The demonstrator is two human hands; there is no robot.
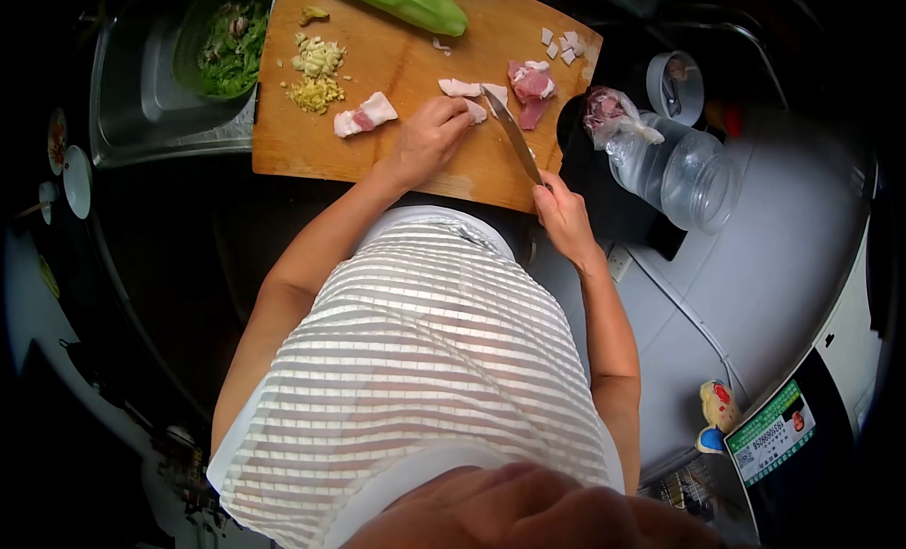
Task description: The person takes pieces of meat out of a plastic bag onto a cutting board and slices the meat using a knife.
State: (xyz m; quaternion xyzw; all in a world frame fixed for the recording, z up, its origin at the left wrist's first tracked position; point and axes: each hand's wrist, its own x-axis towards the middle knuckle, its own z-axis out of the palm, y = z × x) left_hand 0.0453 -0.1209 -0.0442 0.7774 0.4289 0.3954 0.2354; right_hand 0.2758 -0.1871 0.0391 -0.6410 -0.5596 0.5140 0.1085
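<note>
My right hand (563,217) is closed round the handle of a kitchen knife (515,138), its blade slanting up and left over the wooden cutting board (396,63). The fingers of my left hand (429,141) are bent together and press on a pale piece of fatty pork (475,112) beside the blade. A white strip of fat (460,87) lies just above it. Right of the knife sits a pinker chunk of pork (531,91). To the left of my left hand lies another piece of pork (366,116). The left fingertips are partly hidden.
Chopped garlic (318,56) and minced ginger (316,95) sit on the board's left side, a peeled green vegetable (406,1) at the top, small white cubes (565,45) top right. A sink (142,124) holds a basket of greens (234,50). Right stands a clear plastic jar (694,185).
</note>
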